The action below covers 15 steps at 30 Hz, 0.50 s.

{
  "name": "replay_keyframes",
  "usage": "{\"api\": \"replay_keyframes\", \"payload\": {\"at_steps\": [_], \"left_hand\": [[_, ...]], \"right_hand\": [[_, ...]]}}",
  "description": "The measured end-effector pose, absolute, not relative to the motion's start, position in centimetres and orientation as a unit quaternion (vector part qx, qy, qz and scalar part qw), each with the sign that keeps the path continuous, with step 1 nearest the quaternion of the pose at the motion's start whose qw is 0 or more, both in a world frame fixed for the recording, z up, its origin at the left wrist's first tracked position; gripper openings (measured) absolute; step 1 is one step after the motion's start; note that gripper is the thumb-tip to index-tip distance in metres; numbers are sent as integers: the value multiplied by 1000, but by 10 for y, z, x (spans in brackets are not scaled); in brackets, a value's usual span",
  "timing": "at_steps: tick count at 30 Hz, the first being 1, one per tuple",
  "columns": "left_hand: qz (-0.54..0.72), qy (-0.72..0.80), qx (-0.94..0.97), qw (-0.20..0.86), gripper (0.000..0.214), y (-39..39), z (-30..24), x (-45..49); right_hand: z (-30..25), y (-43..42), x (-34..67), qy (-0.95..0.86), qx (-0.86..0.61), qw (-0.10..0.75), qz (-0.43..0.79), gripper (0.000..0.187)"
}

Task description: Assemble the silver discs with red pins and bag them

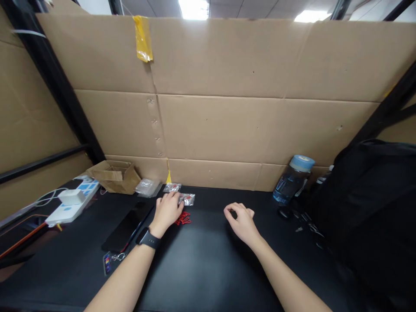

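Pcs [183, 218] on table [208, 268] just R of L hand [169, 209], packets [188, 199] just past it; plastic bags [147, 187], then paper bag [117, 175], beyond & L; phone [125, 229] L of it, keyring [112, 261] nr phone's near end; power strip [76, 203] farther L; bottle [292, 180] beyond & R of R hand [242, 221], backpack [370, 212] farther R; back wall [221, 130] beyond both hands
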<state>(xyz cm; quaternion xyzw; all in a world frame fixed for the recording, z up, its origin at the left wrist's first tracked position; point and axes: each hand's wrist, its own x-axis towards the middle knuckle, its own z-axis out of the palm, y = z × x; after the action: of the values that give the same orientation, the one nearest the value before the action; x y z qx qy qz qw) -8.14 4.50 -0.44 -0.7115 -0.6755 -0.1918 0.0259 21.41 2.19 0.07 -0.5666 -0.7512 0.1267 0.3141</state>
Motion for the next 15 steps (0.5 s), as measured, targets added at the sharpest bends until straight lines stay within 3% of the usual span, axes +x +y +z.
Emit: {"api": "replay_keyframes", "payload": {"at_steps": [7,15], "left_hand": [[-131,-605,-785,2,37,32,-6,-66],[-131,-603,-786,-36,43,74,-11,-72]], "right_hand": [[4,21,213,-761,-560,299,130,23],[4,22,215,-769,-548,295,143,17]]}}
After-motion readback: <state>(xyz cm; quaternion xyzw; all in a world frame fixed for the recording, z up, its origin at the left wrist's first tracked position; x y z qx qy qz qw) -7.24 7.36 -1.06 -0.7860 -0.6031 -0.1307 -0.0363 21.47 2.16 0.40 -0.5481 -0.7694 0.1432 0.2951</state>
